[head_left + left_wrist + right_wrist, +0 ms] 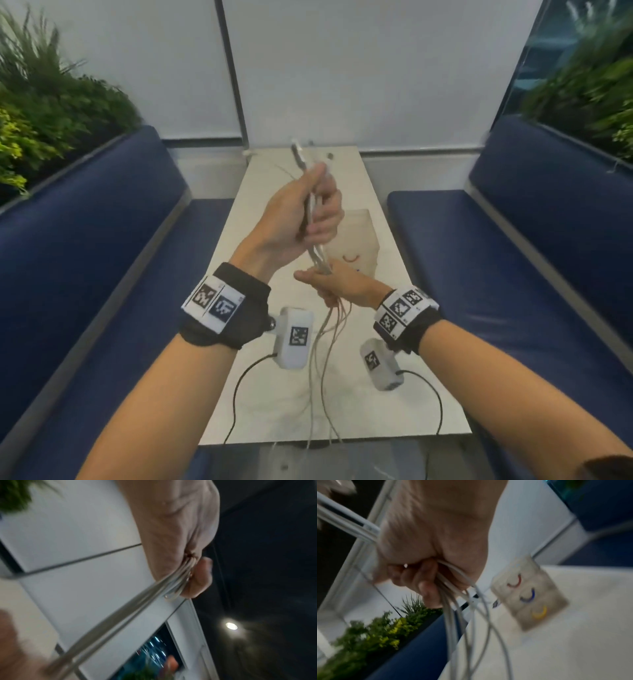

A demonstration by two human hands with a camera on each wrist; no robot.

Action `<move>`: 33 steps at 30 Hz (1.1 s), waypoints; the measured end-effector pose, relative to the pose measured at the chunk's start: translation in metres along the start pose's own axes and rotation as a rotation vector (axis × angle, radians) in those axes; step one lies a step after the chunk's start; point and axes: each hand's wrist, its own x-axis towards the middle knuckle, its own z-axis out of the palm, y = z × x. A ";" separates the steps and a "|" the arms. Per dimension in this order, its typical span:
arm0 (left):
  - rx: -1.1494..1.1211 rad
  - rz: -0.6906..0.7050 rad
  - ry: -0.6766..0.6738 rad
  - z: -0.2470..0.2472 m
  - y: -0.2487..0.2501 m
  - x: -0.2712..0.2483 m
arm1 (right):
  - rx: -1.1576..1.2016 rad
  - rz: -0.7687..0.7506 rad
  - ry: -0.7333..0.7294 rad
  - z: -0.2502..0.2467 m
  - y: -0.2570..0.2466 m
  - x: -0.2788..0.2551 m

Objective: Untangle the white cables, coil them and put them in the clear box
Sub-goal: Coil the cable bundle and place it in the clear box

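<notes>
Above the middle of the table my left hand point(317, 209) grips a bundle of white cables point(320, 262), its fingers curled round the strands point(145, 601). The bundle's top end sticks up past the left thumb. Just below, my right hand point(334, 286) grips the same bundle in a fist point(426, 574). Between the two hands the cables run taut. Below the right fist several loose strands point(453, 628) hang down and trail over the near table edge. The clear box point(356, 243) stands on the table behind my hands, with coloured arc marks on its side point(529, 596).
The narrow white table point(383, 404) runs away from me between two blue benches point(102, 240) point(534, 222). Green plants point(44, 109) line the ledge behind the left bench. Black wrist-camera leads point(239, 387) lie on the near tabletop.
</notes>
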 end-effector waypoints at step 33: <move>0.046 0.341 0.755 -0.063 0.008 0.019 | 0.459 -0.048 0.306 -0.030 0.032 -0.003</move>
